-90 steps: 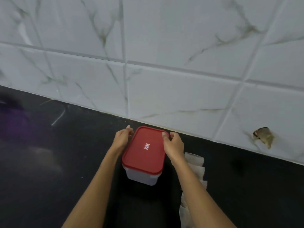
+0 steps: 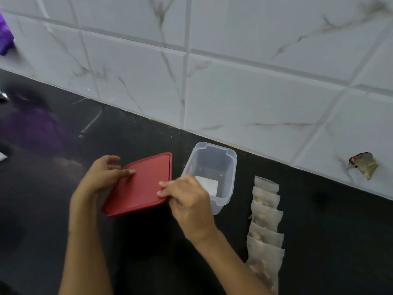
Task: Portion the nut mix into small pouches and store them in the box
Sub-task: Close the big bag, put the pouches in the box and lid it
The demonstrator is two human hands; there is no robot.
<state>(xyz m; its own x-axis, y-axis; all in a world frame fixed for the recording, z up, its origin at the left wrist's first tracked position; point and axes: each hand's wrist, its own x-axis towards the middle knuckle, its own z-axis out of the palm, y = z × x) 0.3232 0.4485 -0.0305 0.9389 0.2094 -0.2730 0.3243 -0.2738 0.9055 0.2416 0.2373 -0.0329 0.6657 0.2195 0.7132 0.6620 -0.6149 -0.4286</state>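
A clear plastic box (image 2: 228, 167) stands open on the black counter near the wall, with a white square showing at its bottom. Its red lid (image 2: 144, 188) is off and lies tilted to the left of the box, held between both hands. My left hand (image 2: 104, 175) holds the lid's left edge with the thumb on top. My right hand (image 2: 187, 199) pinches the lid's right edge, in front of the box. Right of the box lies a row of several overlapping translucent pouches (image 2: 265, 218) with nuts inside.
The black counter (image 2: 319, 231) meets a white marble-patterned tiled wall (image 2: 234, 71) just behind the box. A chipped hole (image 2: 363, 165) marks the wall at right. Something purple (image 2: 5, 39) shows at the far left edge, blurred.
The red lid, which sat on the box under both hands, is now off and held to the box's left. The box stands open. The view has come closer.
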